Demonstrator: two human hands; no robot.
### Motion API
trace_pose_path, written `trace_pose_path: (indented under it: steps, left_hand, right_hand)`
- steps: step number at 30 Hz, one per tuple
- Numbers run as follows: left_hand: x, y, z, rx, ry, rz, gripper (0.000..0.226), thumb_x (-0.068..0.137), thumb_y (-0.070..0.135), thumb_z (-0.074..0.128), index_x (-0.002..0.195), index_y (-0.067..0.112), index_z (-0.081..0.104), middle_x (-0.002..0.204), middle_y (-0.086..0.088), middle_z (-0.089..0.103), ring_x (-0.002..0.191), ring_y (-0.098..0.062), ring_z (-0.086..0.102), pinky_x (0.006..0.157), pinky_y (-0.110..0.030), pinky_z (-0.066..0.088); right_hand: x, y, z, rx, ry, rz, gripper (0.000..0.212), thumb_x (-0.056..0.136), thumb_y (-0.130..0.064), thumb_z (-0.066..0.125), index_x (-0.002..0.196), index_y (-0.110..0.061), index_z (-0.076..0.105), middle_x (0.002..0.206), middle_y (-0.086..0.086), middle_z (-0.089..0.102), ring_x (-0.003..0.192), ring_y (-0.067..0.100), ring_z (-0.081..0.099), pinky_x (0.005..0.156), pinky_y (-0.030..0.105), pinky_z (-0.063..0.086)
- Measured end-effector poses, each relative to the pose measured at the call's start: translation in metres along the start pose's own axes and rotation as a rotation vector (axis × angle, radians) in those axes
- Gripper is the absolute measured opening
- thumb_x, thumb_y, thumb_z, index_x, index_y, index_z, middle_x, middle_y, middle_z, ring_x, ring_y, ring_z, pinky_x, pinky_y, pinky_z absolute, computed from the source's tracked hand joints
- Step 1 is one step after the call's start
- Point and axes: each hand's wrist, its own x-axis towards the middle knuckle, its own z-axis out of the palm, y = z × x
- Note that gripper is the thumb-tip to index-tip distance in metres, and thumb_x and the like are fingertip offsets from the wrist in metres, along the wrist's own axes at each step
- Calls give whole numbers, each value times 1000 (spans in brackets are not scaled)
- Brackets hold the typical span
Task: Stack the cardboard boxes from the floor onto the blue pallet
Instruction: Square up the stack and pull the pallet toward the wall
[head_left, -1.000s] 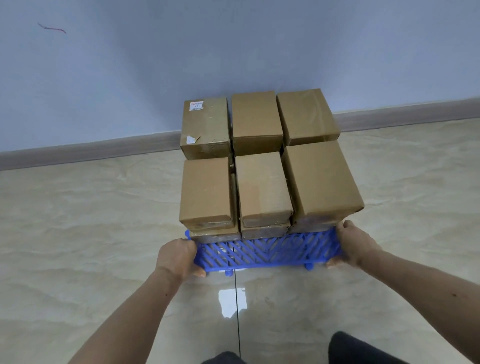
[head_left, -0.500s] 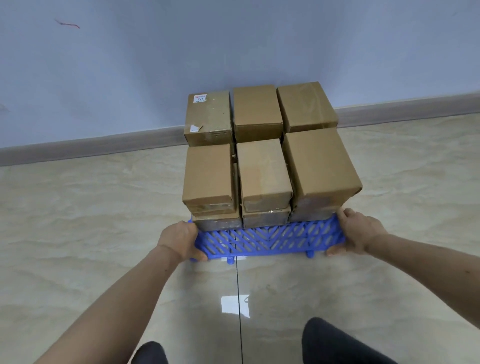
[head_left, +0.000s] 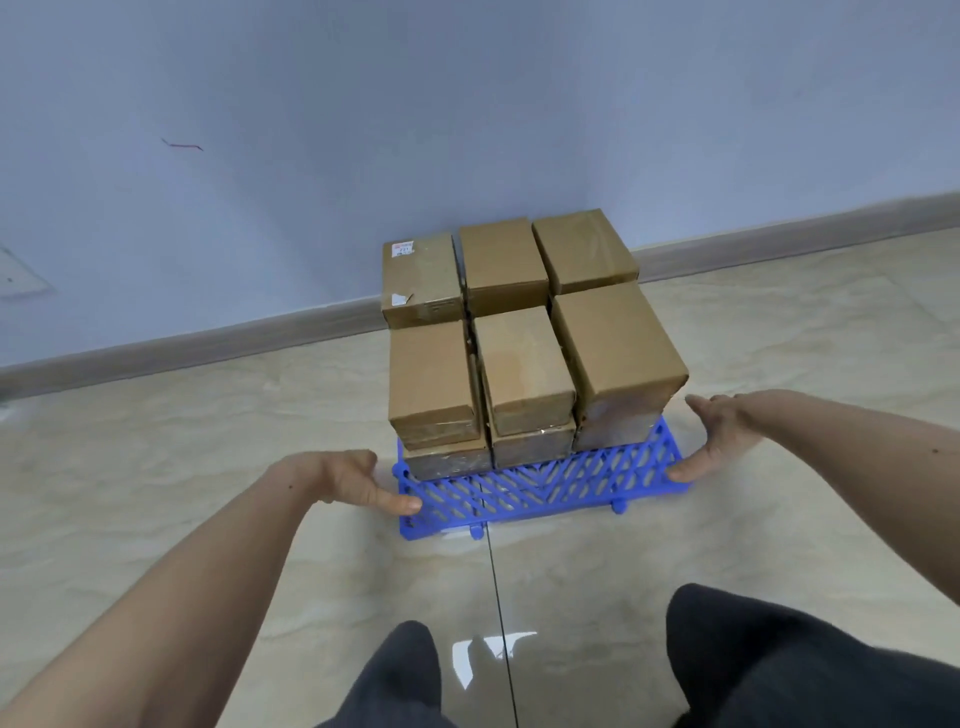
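Note:
The blue lattice pallet lies on the tiled floor near the wall. Several brown cardboard boxes stand on it in two layers, three across; the back left box carries a small white label. My left hand is at the pallet's front left corner, fingers loosely extended, a fingertip touching the edge. My right hand hangs beside the front right corner with fingers straight, thumb near the pallet's edge. Neither hand grips anything.
A grey skirting board runs along the pale blue wall behind the stack. My dark-trousered knees fill the bottom of the view. Glossy beige floor tiles spread to both sides, with a dark grout line running toward me.
Both hands have let go of the pallet's front corners and opened. The pallet now rests on the floor, and my view has pulled back and risen.

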Motion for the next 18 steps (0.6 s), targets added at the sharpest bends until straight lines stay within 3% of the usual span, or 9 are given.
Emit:
trace_pose_path:
  steps: [3, 5, 9, 13, 16, 18]
  left_hand:
    - [-21, 1, -29, -109, -4, 21, 174, 13, 80, 84, 157, 9, 16, 163, -9, 23, 149, -30, 25, 119, -44, 30]
    - [-31, 4, -50, -249, 11, 61, 178, 10, 75, 87, 157, 6, 15, 165, -10, 17, 152, -28, 16, 119, -46, 28]
    - [-42, 17, -82, -420, 69, 140, 168, 24, 83, 81, 158, 7, 14, 167, -8, 11, 153, -25, 11, 120, -53, 23]
    - [-33, 43, -101, -533, 208, 176, 157, 31, 98, 60, 160, 23, 11, 167, 3, 7, 153, -24, 12, 120, -56, 20]
    - [-13, 70, -109, -624, 425, 178, 123, 67, 93, 45, 160, 18, 14, 167, -3, 14, 152, -31, 17, 118, -54, 23]
    - [11, 82, -115, -721, 578, 171, 102, 87, 76, 44, 158, 9, 15, 165, -9, 18, 149, -34, 22, 114, -51, 28]
  right_hand:
    - [-20, 5, -39, 19, -13, -19, 197, -4, -95, 64, 161, -14, -7, 168, 5, 17, 154, 26, 19, 122, 42, 24]
    - [-31, 5, -68, 109, 0, -33, 194, -2, -90, 72, 161, -20, -5, 169, 3, 14, 155, 27, 16, 123, 46, 22]
    - [-52, -7, -123, 427, 65, -72, 182, 7, -73, 89, 162, -21, 8, 168, 8, 18, 154, 29, 20, 122, 50, 23]
    - [-46, -31, -149, 567, 128, -105, 150, 42, -84, 77, 161, -18, 15, 168, 11, 15, 153, 35, 20, 122, 54, 22]
    - [-23, -45, -148, 761, 356, -137, 117, 77, -76, 63, 158, -5, 19, 166, 15, 19, 150, 40, 22, 118, 55, 24]
    - [-6, -55, -146, 919, 486, -135, 109, 84, -68, 63, 155, 4, 22, 162, 20, 27, 147, 41, 29, 116, 52, 29]
